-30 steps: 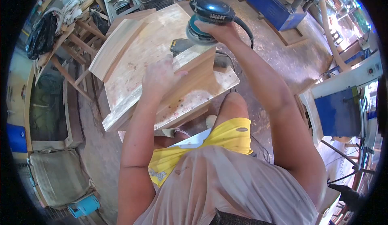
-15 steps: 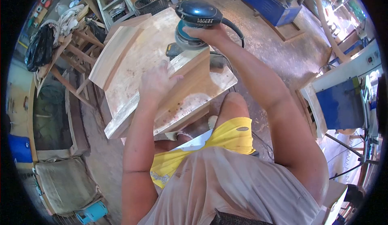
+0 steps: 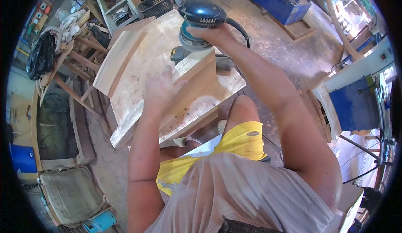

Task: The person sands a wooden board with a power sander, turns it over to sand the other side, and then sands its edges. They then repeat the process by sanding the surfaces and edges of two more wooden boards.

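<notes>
Wooden board (image 3: 190, 86) tilted on worktop (image 3: 138, 65) | my left hand (image 3: 161, 91) clamped on its near edge | my right hand (image 3: 211, 34) gripped blue sander (image 3: 197, 21) at its far end

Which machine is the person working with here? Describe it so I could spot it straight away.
Start at the pale wooden workbench in the middle of the shop floor. On its far side the right hand grips a sander, pressed on the top end of a wooden block that the left hand steadies. Its rounded dark blue top, teal body and black cord set it apart from the bare wood around it.
</notes>
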`<act>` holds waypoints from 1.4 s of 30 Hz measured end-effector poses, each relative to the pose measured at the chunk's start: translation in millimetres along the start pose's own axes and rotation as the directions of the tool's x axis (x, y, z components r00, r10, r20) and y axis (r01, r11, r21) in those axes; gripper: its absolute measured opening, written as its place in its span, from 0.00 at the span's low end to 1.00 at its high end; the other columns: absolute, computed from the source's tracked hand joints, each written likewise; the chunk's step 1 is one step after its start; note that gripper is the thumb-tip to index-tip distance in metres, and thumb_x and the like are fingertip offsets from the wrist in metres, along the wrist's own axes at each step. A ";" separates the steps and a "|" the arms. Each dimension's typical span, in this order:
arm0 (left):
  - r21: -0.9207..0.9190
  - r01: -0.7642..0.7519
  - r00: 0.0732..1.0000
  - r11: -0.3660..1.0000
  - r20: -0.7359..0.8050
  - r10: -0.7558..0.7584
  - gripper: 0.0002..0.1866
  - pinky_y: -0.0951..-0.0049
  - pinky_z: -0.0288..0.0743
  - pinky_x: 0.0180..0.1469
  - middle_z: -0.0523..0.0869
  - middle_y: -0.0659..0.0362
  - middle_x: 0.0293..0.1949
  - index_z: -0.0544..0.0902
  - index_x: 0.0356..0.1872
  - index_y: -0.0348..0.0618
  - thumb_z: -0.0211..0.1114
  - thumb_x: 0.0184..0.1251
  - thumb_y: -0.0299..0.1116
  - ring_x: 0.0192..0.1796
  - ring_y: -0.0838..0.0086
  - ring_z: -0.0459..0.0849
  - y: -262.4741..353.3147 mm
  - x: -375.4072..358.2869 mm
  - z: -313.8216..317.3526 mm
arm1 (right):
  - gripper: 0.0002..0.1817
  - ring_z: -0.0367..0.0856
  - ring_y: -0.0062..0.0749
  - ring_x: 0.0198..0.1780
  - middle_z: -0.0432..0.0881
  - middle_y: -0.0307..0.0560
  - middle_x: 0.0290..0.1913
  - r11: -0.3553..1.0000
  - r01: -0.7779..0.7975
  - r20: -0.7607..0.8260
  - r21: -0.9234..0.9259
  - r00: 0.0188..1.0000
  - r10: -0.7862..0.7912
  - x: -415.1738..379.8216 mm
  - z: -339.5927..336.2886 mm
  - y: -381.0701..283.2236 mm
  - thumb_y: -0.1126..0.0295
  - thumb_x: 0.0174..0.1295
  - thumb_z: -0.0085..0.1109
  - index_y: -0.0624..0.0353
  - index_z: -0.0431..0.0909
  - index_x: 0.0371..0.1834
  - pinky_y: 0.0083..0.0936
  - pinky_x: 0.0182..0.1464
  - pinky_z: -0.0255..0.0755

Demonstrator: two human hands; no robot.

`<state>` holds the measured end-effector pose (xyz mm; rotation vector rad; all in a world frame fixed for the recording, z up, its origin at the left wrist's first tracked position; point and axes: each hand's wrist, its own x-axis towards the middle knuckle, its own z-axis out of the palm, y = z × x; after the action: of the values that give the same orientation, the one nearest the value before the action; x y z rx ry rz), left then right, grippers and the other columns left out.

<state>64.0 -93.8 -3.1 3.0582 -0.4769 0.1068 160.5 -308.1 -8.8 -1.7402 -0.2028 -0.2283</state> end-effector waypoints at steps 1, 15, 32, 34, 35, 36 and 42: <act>0.013 -0.017 1.000 1.000 -0.023 0.017 0.32 0.55 0.76 0.44 0.85 0.45 0.31 0.77 0.44 0.38 0.66 0.53 0.59 0.39 0.52 0.85 1.0 -2.2 0.8 | 0.33 0.80 0.31 0.54 0.83 0.45 0.50 1.000 -0.003 0.000 0.002 1.000 0.003 0.5 1.0 4.5 0.44 0.43 0.72 0.46 0.80 0.53 0.28 0.58 0.71; -0.032 0.034 0.999 0.999 0.027 -0.033 0.32 0.54 0.76 0.44 0.85 0.41 0.33 0.77 0.42 0.36 0.66 0.53 0.59 0.41 0.50 0.84 2.3 -0.8 -3.5 | 0.28 0.82 0.27 0.47 0.85 0.44 0.46 0.998 0.015 0.008 -0.065 1.000 -0.014 -15.3 -12.0 6.4 0.55 0.45 0.76 0.56 0.81 0.50 0.27 0.52 0.75; -0.008 0.041 0.998 0.999 0.052 -0.041 0.33 0.56 0.76 0.46 0.85 0.43 0.35 0.77 0.44 0.38 0.65 0.54 0.61 0.43 0.52 0.85 0.4 0.0 -3.4 | 0.28 0.82 0.26 0.47 0.85 0.43 0.47 0.965 -0.115 -0.021 -0.237 0.993 0.113 -28.3 -37.4 -20.7 0.55 0.44 0.77 0.53 0.83 0.48 0.26 0.53 0.73; -0.035 0.011 1.000 0.999 0.007 -0.010 0.33 0.56 0.76 0.45 0.85 0.44 0.34 0.77 0.44 0.37 0.65 0.53 0.61 0.42 0.51 0.85 -3.3 1.2 0.8 | 0.28 0.81 0.26 0.48 0.85 0.43 0.47 0.978 -0.102 -0.020 -0.182 0.995 0.100 -36.0 -31.2 -22.4 0.55 0.44 0.77 0.53 0.82 0.49 0.26 0.53 0.73; -0.037 0.017 1.000 0.999 0.010 -0.017 0.33 0.56 0.76 0.45 0.85 0.44 0.34 0.77 0.44 0.37 0.65 0.53 0.61 0.42 0.51 0.85 -5.3 1.5 2.4 | 0.28 0.81 0.26 0.48 0.85 0.43 0.47 0.988 -0.092 -0.028 -0.123 0.996 0.089 -39.2 -29.0 -23.1 0.55 0.44 0.77 0.53 0.82 0.49 0.26 0.53 0.73; -0.028 0.002 1.000 1.000 -0.012 -0.002 0.33 0.55 0.77 0.45 0.85 0.44 0.33 0.77 0.44 0.38 0.65 0.53 0.61 0.41 0.51 0.85 -5.8 1.1 3.9 | 0.28 0.82 0.26 0.47 0.85 0.43 0.46 0.988 -0.060 -0.004 -0.142 0.998 0.060 -42.9 -33.4 -28.3 0.54 0.44 0.76 0.53 0.82 0.49 0.26 0.53 0.74; -0.030 0.026 1.000 0.999 0.009 -0.026 0.30 0.57 0.77 0.45 0.86 0.46 0.31 0.78 0.43 0.37 0.67 0.54 0.57 0.38 0.53 0.85 0.7 -1.6 -6.0 | 0.28 0.83 0.26 0.45 0.86 0.44 0.45 0.932 -0.073 -0.006 -0.354 0.997 0.076 -48.0 -58.8 -37.3 0.54 0.45 0.76 0.56 0.82 0.49 0.26 0.51 0.75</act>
<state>61.8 -93.6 2.8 3.0352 -0.4354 0.0849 102.1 -359.6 24.2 -2.1043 -0.1040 -0.2119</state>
